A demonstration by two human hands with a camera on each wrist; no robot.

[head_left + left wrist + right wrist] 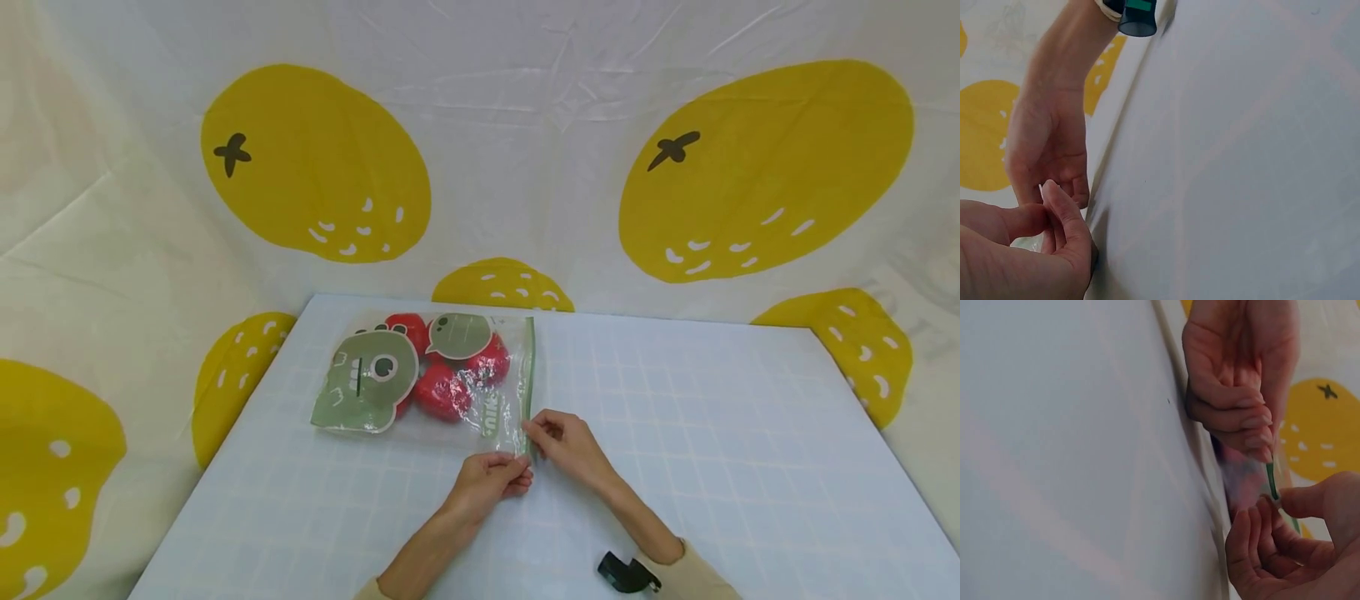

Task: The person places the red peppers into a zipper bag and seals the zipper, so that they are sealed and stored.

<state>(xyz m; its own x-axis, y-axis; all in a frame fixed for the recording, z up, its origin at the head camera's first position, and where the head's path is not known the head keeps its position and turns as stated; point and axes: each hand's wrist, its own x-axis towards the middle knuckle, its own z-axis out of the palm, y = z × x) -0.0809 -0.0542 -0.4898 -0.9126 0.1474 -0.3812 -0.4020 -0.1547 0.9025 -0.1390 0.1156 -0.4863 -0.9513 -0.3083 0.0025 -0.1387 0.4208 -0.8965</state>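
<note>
A clear zip bag [506, 417] with a green monster print lies on the table, its green zip edge [529, 358] facing right. Several round red objects [442, 392] show through the plastic; their kind is unclear. At the bag's near right corner my left hand [491, 483] pinches the edge between thumb and fingers. Just beyond it, my right hand [566, 442] pinches the same edge. The right wrist view shows the green zip strip [1272, 480] running from the left hand's fingers to a pale bit under the right thumb. In the left wrist view the fingers mostly hide the bag.
The table [675, 400] has a pale blue checked cover. Behind and beside it hangs a white cloth [525, 167] with large yellow fruit prints. A black camera mount [628, 572] sits at the right wrist.
</note>
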